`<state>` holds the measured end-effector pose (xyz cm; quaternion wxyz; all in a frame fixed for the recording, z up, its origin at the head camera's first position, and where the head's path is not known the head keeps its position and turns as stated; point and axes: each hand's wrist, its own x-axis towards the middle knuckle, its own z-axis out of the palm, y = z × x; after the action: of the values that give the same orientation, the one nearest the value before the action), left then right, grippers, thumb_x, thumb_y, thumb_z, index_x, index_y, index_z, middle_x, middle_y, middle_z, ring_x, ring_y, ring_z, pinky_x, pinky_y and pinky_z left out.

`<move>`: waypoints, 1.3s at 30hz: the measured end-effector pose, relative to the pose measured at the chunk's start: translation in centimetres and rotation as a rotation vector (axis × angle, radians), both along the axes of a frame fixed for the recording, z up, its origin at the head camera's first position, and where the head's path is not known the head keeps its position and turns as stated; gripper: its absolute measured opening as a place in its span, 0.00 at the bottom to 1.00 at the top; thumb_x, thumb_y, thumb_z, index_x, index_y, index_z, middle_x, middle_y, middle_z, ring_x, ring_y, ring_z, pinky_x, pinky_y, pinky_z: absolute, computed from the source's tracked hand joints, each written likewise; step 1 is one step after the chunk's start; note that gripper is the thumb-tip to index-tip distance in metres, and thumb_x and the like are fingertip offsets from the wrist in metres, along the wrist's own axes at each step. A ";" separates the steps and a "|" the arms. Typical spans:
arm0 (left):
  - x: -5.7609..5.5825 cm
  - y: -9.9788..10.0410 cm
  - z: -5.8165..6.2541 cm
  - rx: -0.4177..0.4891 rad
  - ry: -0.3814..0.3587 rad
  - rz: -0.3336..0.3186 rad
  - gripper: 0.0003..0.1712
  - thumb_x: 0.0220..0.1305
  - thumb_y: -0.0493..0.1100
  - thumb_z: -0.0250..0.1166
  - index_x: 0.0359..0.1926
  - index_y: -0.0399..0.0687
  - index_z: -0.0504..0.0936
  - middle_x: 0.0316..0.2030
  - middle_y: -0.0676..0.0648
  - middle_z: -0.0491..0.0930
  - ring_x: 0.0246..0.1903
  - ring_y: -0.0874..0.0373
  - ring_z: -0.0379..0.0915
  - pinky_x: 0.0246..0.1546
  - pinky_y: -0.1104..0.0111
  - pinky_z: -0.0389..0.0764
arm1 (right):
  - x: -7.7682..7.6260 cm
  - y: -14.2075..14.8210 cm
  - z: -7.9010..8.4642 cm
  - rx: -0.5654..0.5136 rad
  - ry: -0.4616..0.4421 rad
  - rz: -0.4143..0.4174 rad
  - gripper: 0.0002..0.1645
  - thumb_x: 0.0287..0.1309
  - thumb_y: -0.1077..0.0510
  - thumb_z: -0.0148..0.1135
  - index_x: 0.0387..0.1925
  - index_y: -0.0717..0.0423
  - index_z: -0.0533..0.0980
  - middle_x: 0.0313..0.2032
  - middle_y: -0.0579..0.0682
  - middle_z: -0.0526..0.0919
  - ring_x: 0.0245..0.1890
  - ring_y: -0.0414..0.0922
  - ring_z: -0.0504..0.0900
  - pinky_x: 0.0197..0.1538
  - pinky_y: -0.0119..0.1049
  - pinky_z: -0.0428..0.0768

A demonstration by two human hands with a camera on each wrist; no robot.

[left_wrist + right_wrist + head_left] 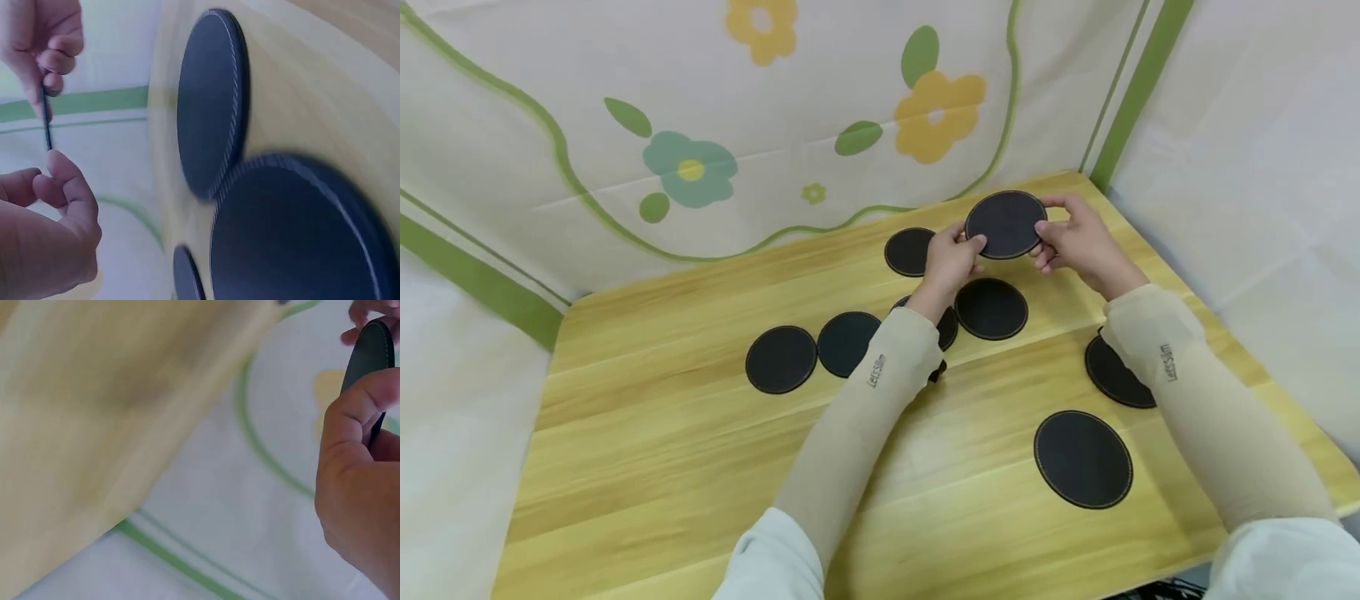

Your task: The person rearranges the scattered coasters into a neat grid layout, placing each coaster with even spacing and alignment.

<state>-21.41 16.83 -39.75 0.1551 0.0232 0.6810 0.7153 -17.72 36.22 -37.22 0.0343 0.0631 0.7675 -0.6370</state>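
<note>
Between both hands, a round black coaster (pixel 1006 223) with a stitched rim is held up over the far right part of the table. My left hand (pixel 951 257) pinches its left edge, thumb on top. At the opposite edge, my right hand (pixel 1084 242) grips it between thumb and fingers. The left wrist view shows the coaster (pixel 47 122) nearly edge-on; the right wrist view shows it tilted behind the right thumb. Just below the hands lies another black coaster (pixel 992 308). A further coaster (pixel 908 252) lies behind the left hand, partly covered by it.
On the wooden table (pixel 647 467), more coasters form a row, including a left one (pixel 780 359) and its neighbour (pixel 847 343); the left forearm hides part of the row. Two others, a near one (pixel 1082 458) and one under the right sleeve (pixel 1116 375), lie at right. Flowered fabric (pixel 820 100) hangs behind.
</note>
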 end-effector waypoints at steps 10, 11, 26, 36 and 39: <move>1.3 -4.6 0.5 0.017 0.204 -0.039 0.30 0.72 0.38 0.64 0.72 0.50 0.71 0.28 0.48 0.71 0.19 0.59 0.68 0.28 0.64 0.84 | 2.1 -3.3 1.7 -0.150 0.066 0.139 0.36 0.77 0.62 0.49 0.80 0.49 0.52 0.22 0.55 0.80 0.15 0.45 0.79 0.21 0.35 0.79; 1.5 -5.1 0.8 0.026 0.214 -0.055 0.31 0.72 0.38 0.64 0.74 0.50 0.69 0.27 0.46 0.73 0.17 0.58 0.68 0.27 0.63 0.84 | 2.2 -3.5 1.8 -0.170 0.072 0.149 0.37 0.77 0.62 0.49 0.80 0.48 0.51 0.21 0.55 0.80 0.15 0.46 0.79 0.21 0.36 0.79; 5.6 -11.8 2.1 0.055 0.224 -0.201 0.41 0.75 0.34 0.59 0.81 0.52 0.51 0.30 0.36 0.80 0.21 0.56 0.76 0.28 0.61 0.85 | 4.8 -7.3 1.3 -0.237 0.058 0.384 0.42 0.78 0.60 0.49 0.82 0.39 0.42 0.23 0.59 0.81 0.16 0.46 0.79 0.22 0.37 0.79; 8.0 -15.7 0.8 0.003 0.200 -0.212 0.41 0.74 0.34 0.59 0.80 0.51 0.50 0.29 0.34 0.81 0.18 0.55 0.74 0.29 0.61 0.85 | 6.5 -10.1 0.1 -0.238 -0.016 0.484 0.47 0.77 0.65 0.47 0.80 0.28 0.39 0.25 0.67 0.80 0.16 0.47 0.79 0.21 0.38 0.79; 9.0 -17.0 0.4 -0.034 0.203 -0.206 0.41 0.74 0.33 0.59 0.80 0.49 0.51 0.30 0.29 0.80 0.19 0.51 0.74 0.29 0.59 0.85 | 7.0 -11.3 -0.4 -0.249 -0.039 0.507 0.48 0.76 0.66 0.48 0.80 0.28 0.39 0.25 0.68 0.80 0.15 0.46 0.78 0.20 0.37 0.79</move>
<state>-12.45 -0.13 -39.37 0.1583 0.1624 0.6991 0.6781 -10.72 24.87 -37.65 0.2147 -0.1234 0.6736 -0.6963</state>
